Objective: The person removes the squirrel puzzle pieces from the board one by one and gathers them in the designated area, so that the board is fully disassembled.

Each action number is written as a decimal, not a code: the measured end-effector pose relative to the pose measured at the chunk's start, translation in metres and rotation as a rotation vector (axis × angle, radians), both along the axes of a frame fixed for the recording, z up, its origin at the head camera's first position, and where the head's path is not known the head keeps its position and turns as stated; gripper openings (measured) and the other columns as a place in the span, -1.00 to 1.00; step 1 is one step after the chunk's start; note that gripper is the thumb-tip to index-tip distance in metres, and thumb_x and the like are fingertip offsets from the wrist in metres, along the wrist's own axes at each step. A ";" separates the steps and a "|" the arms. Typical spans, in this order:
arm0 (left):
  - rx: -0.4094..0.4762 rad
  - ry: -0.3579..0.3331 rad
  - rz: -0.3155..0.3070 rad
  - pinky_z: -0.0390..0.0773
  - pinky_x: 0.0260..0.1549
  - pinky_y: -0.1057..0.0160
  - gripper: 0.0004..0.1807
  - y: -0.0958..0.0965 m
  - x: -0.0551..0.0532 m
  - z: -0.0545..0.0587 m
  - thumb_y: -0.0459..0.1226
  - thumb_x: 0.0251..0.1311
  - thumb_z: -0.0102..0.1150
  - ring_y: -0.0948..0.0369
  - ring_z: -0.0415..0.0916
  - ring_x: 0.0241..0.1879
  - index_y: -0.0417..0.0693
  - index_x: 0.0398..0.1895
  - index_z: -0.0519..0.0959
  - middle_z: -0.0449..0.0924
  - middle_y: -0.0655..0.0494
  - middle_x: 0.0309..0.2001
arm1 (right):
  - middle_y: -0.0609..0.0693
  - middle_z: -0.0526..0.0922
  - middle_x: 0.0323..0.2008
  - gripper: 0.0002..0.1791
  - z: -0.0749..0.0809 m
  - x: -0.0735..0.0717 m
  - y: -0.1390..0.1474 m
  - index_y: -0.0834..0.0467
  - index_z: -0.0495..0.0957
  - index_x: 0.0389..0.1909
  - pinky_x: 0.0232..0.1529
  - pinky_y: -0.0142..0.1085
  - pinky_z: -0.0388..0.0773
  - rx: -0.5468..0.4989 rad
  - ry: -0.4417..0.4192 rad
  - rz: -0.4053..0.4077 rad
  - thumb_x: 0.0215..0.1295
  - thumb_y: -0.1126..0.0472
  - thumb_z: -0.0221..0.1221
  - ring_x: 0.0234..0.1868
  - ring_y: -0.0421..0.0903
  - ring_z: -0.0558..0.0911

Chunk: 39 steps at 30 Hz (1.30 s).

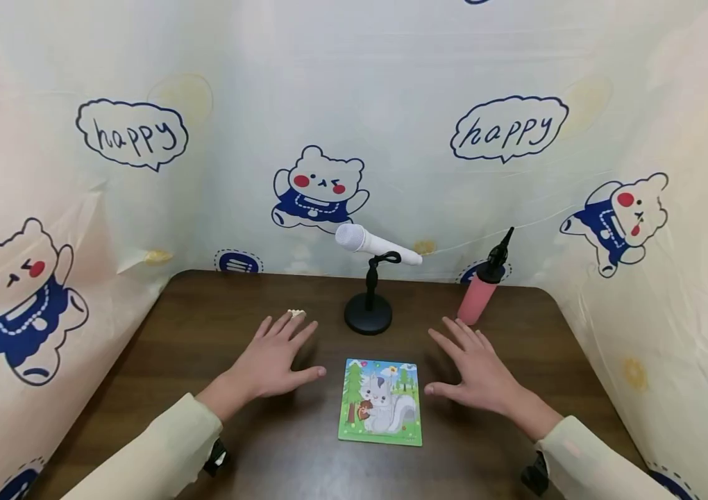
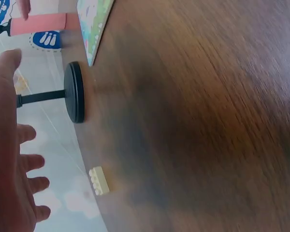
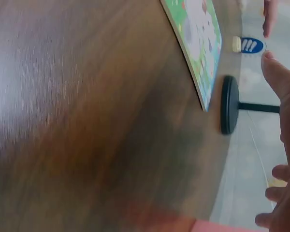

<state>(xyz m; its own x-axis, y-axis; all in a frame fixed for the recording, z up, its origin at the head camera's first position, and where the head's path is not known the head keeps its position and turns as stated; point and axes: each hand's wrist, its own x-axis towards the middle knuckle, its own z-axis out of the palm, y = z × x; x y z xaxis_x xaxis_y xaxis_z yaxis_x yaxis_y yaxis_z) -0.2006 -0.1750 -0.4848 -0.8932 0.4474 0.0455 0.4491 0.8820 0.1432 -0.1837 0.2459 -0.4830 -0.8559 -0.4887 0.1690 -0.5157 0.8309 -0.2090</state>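
Note:
My left hand point(image 1: 273, 361) hovers over the table with fingers spread, left of a square puzzle board point(image 1: 380, 403) that pictures a squirrel. A small cream building block point(image 2: 99, 181) sits just past its fingertips. On the board's other side, my right hand point(image 1: 475, 368) is spread too, with nothing in it. Beyond its fingers stands a pink pump or bottle point(image 1: 476, 300) with a black pointed nozzle, leaning slightly right in the head view. A white microphone point(image 1: 379, 244) is mounted on a stand with a round black base point(image 1: 368, 314), behind the board.
Everything stands on a dark brown wooden table point(image 1: 279, 458). A pale cloth point(image 1: 404, 83) printed with bears and the word "happy" hangs close around the table's back and sides.

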 end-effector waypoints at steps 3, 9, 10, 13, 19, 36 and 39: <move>0.026 0.001 -0.027 0.01 0.47 -0.33 -0.02 0.009 -0.004 0.005 0.50 0.20 -0.03 -0.12 0.12 0.55 0.11 0.51 0.38 0.27 -0.02 0.54 | 0.12 0.18 0.58 0.01 0.000 0.000 -0.009 -0.06 0.34 0.51 0.41 0.36 0.15 -0.048 -0.058 0.053 0.09 -0.43 0.36 0.58 0.23 0.15; 0.122 -0.060 -0.042 0.36 0.37 -0.13 -0.40 0.031 -0.009 0.013 0.13 0.31 0.25 0.02 0.45 0.30 0.05 0.30 0.58 0.54 0.04 0.27 | 0.09 0.26 0.54 -0.14 -0.007 0.001 -0.030 -0.04 0.48 0.41 0.40 0.29 0.24 -0.064 -0.170 0.167 0.20 -0.43 0.27 0.54 0.15 0.24; 0.139 -0.081 -0.040 0.43 0.32 -0.10 -0.45 0.034 -0.010 0.013 0.07 0.32 0.27 0.04 0.49 0.25 0.05 0.29 0.59 0.56 0.05 0.23 | 0.10 0.27 0.53 -0.15 -0.008 0.001 -0.034 -0.04 0.49 0.40 0.40 0.28 0.25 -0.056 -0.182 0.186 0.21 -0.44 0.25 0.53 0.14 0.25; 0.195 -0.146 -0.036 0.55 0.19 -0.04 -0.53 0.046 -0.012 0.011 -0.04 0.34 0.28 0.10 0.56 0.13 0.02 0.26 0.60 0.60 0.05 0.16 | 0.09 0.31 0.51 -0.19 -0.014 0.002 -0.044 -0.08 0.51 0.38 0.40 0.23 0.27 -0.027 -0.215 0.227 0.22 -0.45 0.23 0.51 0.09 0.28; 0.281 -0.218 -0.064 0.57 0.15 -0.02 -0.60 0.062 -0.017 -0.002 -0.17 0.37 0.21 0.11 0.58 0.08 -0.04 0.24 0.61 0.64 0.01 0.13 | -0.01 0.32 0.51 -0.24 -0.029 0.007 -0.057 -0.23 0.49 0.39 0.41 0.18 0.28 0.047 -0.285 0.288 0.22 -0.47 0.22 0.51 0.03 0.28; 0.406 -0.344 -0.101 0.53 -0.19 0.17 -0.65 0.092 -0.028 -0.022 -0.41 0.38 0.07 0.21 0.48 -0.27 -0.14 0.17 0.63 0.60 0.14 -0.23 | -0.04 0.27 0.52 -0.17 -0.047 0.015 -0.066 -0.33 0.48 0.37 0.42 0.15 0.27 0.075 -0.259 0.294 0.07 -0.58 0.24 0.53 0.01 0.25; 0.408 -0.366 -0.110 0.53 -0.20 0.17 -0.65 0.097 -0.028 -0.025 -0.41 0.37 0.07 0.21 0.48 -0.27 -0.13 0.17 0.63 0.61 0.13 -0.23 | -0.04 0.28 0.51 -0.17 -0.047 0.016 -0.067 -0.33 0.50 0.35 0.41 0.14 0.28 0.079 -0.259 0.291 0.06 -0.57 0.25 0.52 0.01 0.25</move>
